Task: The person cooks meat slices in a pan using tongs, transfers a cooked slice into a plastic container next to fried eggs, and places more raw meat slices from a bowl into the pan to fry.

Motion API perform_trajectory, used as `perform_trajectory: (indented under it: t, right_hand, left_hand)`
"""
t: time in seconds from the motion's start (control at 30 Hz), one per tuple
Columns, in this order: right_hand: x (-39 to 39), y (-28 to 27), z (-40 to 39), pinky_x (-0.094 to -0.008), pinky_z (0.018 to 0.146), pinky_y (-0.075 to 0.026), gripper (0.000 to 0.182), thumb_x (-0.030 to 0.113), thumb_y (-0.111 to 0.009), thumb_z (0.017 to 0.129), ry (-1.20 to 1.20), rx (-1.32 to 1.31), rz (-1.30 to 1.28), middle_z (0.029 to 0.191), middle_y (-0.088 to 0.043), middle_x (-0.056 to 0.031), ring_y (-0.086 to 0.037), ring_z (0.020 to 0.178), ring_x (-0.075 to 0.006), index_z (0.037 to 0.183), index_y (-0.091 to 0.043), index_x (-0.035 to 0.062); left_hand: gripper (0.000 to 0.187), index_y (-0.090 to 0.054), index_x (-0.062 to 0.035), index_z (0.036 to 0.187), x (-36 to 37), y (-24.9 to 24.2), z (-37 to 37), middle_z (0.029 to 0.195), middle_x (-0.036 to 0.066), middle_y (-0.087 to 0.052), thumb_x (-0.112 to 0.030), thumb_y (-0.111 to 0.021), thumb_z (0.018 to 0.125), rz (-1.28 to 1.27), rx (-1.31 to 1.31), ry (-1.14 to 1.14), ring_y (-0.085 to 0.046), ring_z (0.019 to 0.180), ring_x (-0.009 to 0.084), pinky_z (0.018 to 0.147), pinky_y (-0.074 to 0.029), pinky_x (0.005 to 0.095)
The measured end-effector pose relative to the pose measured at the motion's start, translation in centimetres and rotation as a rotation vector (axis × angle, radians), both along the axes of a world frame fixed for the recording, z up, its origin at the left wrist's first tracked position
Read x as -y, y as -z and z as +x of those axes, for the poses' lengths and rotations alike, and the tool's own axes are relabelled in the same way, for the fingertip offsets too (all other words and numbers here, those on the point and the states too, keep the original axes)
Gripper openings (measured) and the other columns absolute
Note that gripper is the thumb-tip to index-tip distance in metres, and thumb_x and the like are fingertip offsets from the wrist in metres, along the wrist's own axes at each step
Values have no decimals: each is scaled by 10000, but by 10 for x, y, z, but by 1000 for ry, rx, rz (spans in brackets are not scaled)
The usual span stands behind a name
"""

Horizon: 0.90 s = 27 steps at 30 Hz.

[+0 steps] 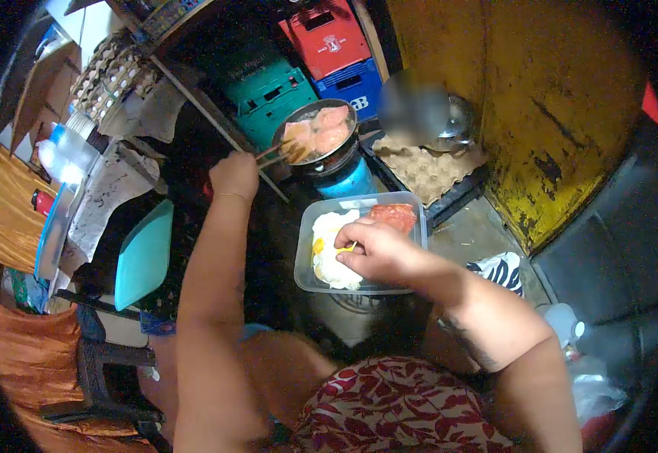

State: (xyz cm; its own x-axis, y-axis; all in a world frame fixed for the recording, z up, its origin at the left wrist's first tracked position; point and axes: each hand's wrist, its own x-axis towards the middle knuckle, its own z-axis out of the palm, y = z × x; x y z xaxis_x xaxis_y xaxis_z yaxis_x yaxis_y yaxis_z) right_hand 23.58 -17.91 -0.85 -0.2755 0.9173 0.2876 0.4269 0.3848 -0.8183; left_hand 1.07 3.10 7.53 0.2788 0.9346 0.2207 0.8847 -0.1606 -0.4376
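Observation:
My left hand [236, 175] is closed around the handle end of a wooden utensil [296, 151], whose broad tip rests in a round frying pan [320, 162]. Several pink slices of meat [333, 118] lie in the pan. Over a clear plastic container [306, 282], my right hand [374, 245] has its thumb and forefinger pinched at a fried egg [336, 273]; yellow shows between the fingertips. Fried eggs with white edges fill the container's left side. Reddish meat slices [395, 217] lie at its upper right, partly behind the hand.
Under the pan is a blue stove or canister [344, 178]. Red [325, 41], blue and green crates are stacked behind. A cardboard egg tray [427, 170] lies right of the pan. A teal lid [144, 257] and stacked trays of eggs [112, 83] are at left.

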Motion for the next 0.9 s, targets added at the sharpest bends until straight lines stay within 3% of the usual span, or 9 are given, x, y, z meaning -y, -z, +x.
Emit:
perform_trajectory:
  t: [0.37,0.43,0.47,0.77,0.83,0.9]
  right_hand:
    - [7,-1,17,-444,859,-515,224,226,-684,860,-19,-36,34,1010,-668,-171,-641,985,-366,1013,-657,65]
    - [5,0,22,-372,789,-537,243,187,-697,875,-66,-42,82,999,-644,-156,-651,883,-286,1062,-653,39]
    - [6,1,24,-372,789,-537,243,187,-697,875,-59,-43,79,999,-644,-156,-651,883,-286,1062,-653,39]
    - [7,2,29,-372,818,-527,280,191,-685,878,-115,-26,171,1011,-645,-162,-646,928,-298,1097,-643,22]
    - [9,0,27,-437,842,-509,226,206,-650,858,-96,-53,163,943,-647,-176,-634,939,-365,1006,-637,36]
    - [7,3,27,-436,849,-508,231,209,-650,859,-107,-54,173,948,-648,-175,-633,947,-365,1014,-637,38]
  left_hand:
    - [255,-709,-87,1034,-18,45,11,1105,154,-682,-149,-479,943,54,108,-20,-678,1024,372,817,-553,491]
    - [259,-707,-89,1038,-21,49,13,1084,146,-685,-154,-472,951,81,106,-47,-683,1007,367,817,-554,493]
    - [259,-707,-89,1038,-22,51,14,1084,146,-685,-154,-472,951,78,105,-40,-683,1007,367,817,-554,493]
    - [266,-704,-84,1041,-38,64,22,1090,147,-687,-161,-462,962,49,142,-132,-700,974,356,784,-570,485]
    - [268,-702,-84,1052,-40,64,20,1101,150,-685,-159,-459,965,26,124,-151,-702,975,367,785,-570,495]
    - [264,-698,-79,1053,-39,60,15,1104,154,-684,-153,-461,962,29,106,-117,-699,984,373,793,-569,495]
